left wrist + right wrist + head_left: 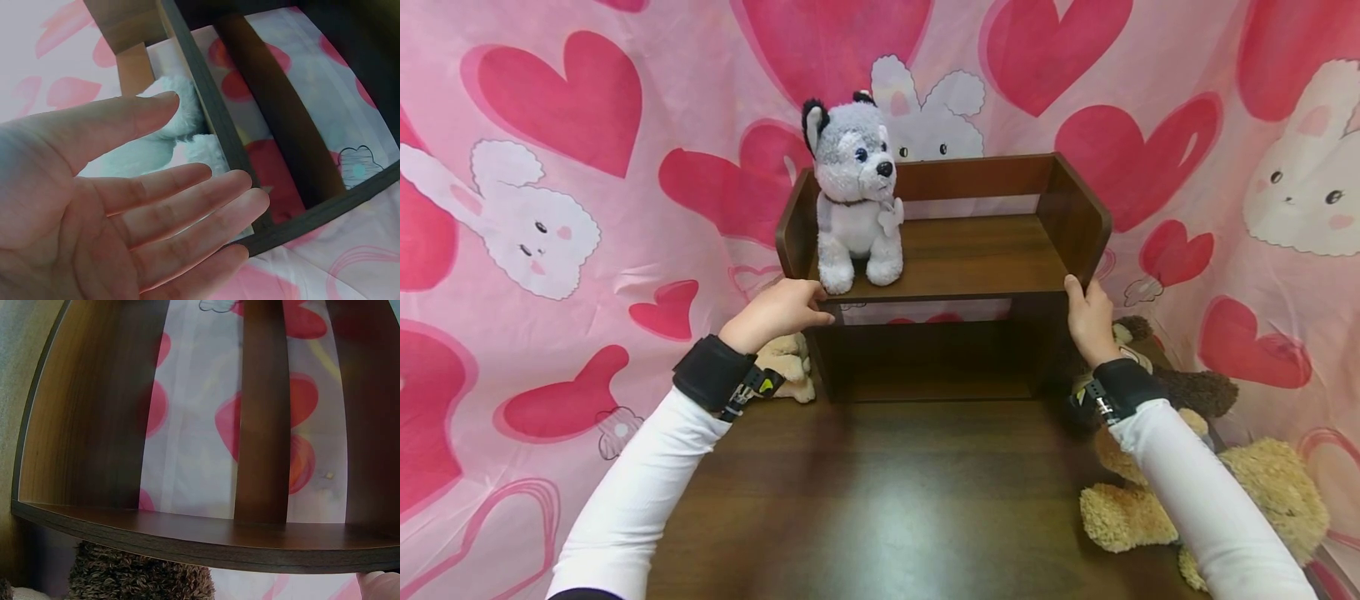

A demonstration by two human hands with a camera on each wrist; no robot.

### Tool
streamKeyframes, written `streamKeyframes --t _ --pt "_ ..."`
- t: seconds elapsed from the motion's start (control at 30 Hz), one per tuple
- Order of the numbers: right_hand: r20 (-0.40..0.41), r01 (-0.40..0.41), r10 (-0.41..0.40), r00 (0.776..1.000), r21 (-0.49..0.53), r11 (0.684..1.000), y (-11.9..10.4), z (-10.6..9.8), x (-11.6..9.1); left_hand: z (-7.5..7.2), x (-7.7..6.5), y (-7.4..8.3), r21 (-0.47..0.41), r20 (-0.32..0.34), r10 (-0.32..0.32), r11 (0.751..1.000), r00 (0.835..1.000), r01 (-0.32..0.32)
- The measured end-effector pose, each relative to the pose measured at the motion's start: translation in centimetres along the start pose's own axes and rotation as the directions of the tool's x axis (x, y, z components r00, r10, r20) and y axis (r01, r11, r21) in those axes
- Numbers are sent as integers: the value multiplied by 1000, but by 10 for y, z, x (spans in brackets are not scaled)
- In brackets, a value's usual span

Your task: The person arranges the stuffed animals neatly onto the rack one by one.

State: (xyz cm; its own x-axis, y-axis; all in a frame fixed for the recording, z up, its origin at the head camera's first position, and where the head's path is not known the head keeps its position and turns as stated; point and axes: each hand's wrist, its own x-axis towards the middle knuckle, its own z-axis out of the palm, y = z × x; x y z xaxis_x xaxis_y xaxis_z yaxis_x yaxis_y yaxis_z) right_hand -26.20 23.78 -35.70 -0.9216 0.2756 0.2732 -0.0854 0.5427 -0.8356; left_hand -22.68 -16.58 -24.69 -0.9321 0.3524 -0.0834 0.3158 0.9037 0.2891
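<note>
A small dark-brown wooden shelf point(977, 258) stands at the back of the brown table. On its upper board, at the left end, sits a grey-and-white plush husky point(859, 196) with black-edged ears. My left hand point(786, 312) touches the left front edge of the upper board, just below the husky's paws. The left wrist view shows its palm and nearly straight fingers point(200, 215), with the thumb apart above them. At the other end, my right hand point(1090, 321) grips the right side panel's front edge. Only one fingertip point(380, 586) shows in the right wrist view.
A tan curly plush toy point(1273, 492) lies at the table's right edge, partly behind the right sleeve. Beside the shelf's right side is a dark-brown plush point(1198, 390). Left of the shelf is a cream plush point(790, 367). Pink heart-patterned cloth point(700, 75) hangs behind.
</note>
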Motion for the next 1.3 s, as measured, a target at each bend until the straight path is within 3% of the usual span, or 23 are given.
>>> streamKeyframes --t 0.63,1.0,1.3 --pt "-1 12 -12 1000 10 1000 1 1 0 18 -10 -26 13 41 -13 1000 999 13" --pt "-10 8 -8 1000 13 1000 1 1 0 29 -14 -46 -66 43 -3 998 999 6" --pt "9 10 -11 1000 15 1000 2 1 0 39 -17 -57 -53 47 3 999 999 0"
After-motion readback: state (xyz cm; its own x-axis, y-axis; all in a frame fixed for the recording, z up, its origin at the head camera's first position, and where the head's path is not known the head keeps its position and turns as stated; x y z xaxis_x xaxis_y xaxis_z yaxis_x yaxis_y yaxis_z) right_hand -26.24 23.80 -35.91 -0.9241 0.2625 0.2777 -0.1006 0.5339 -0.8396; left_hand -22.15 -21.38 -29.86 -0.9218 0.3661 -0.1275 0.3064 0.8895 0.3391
